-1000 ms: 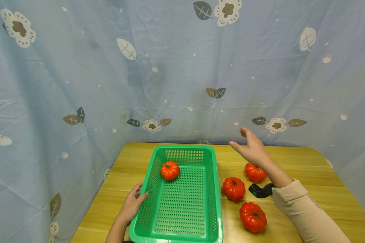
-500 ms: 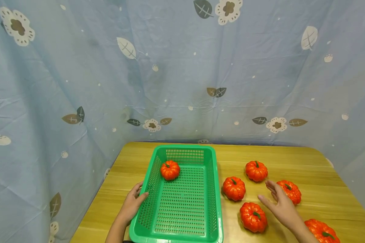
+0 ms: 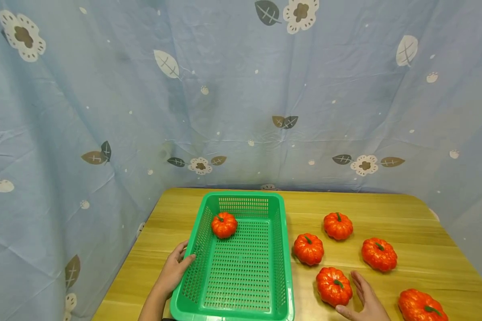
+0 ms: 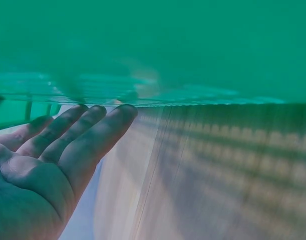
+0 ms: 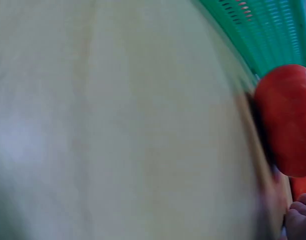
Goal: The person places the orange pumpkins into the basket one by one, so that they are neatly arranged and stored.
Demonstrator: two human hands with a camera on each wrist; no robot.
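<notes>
A green plastic basket (image 3: 241, 267) with slotted walls stands on the wooden table. My left hand (image 3: 174, 272) holds its left side, thumb over the rim and fingers against the outer wall; in the left wrist view those fingers (image 4: 88, 140) lie nearly straight under the rim. One small orange-red pumpkin (image 3: 224, 225) sits inside at the back left. To the right of the basket, my right hand (image 3: 365, 301) is at the near pumpkin (image 3: 334, 287), thumb and fingers spread along its right side. In the right wrist view this hand (image 5: 300, 217) barely shows below a pumpkin (image 5: 287, 120).
Other pumpkins stand right of the basket: one near its wall (image 3: 308, 249), one farther back (image 3: 338, 226), one to the right (image 3: 379, 254) and one at the front right (image 3: 421, 306). A blue patterned curtain (image 3: 241, 111) hangs behind the table (image 3: 438, 249).
My right hand has come down from above the rear pumpkin, moving toward me to the near one, and uncovered the pumpkins on the right. The left hand and basket have stayed in place.
</notes>
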